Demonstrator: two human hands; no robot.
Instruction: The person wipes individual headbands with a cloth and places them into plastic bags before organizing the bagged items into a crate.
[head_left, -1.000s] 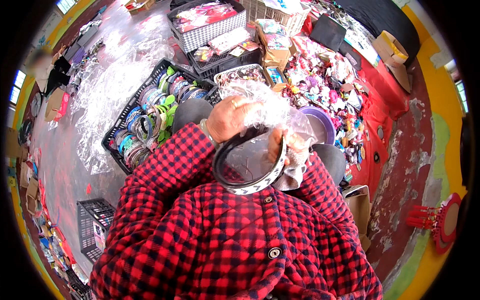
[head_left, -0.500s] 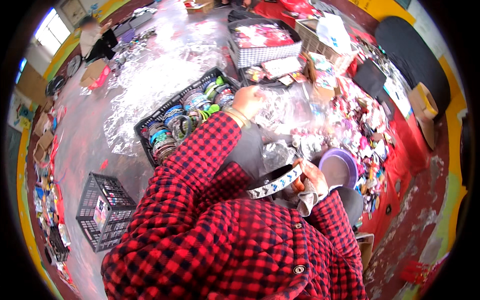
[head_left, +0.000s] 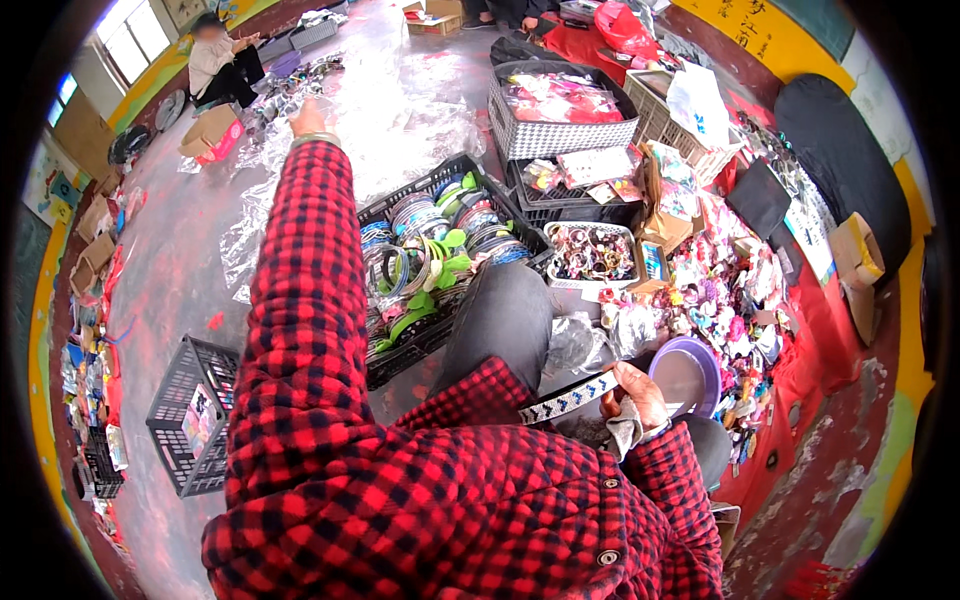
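My left arm in its red-and-black checked sleeve stretches far forward. My left hand (head_left: 308,118) is out over a spread of clear plastic wrappers (head_left: 400,100) on the floor, and its fingers are too small to read. My right hand (head_left: 635,388) stays close to my lap, gripping one end of a curved headband (head_left: 568,400) with a dark and white arrow pattern. Between my arms sits a black crate (head_left: 520,232) packed with headbands in green, blue and silver.
A purple bowl (head_left: 690,372) sits by my right hand. A white tray of small trinkets (head_left: 592,252), a grey basket (head_left: 560,132) and heaps of colourful hair accessories (head_left: 735,295) lie to the right. Another black crate (head_left: 190,410) stands lower left. A person (head_left: 215,60) sits far back.
My left hand left the headband and swung far forward and left over the plastic wrappers. My right hand lowered the headband toward my lap, and my view turned left.
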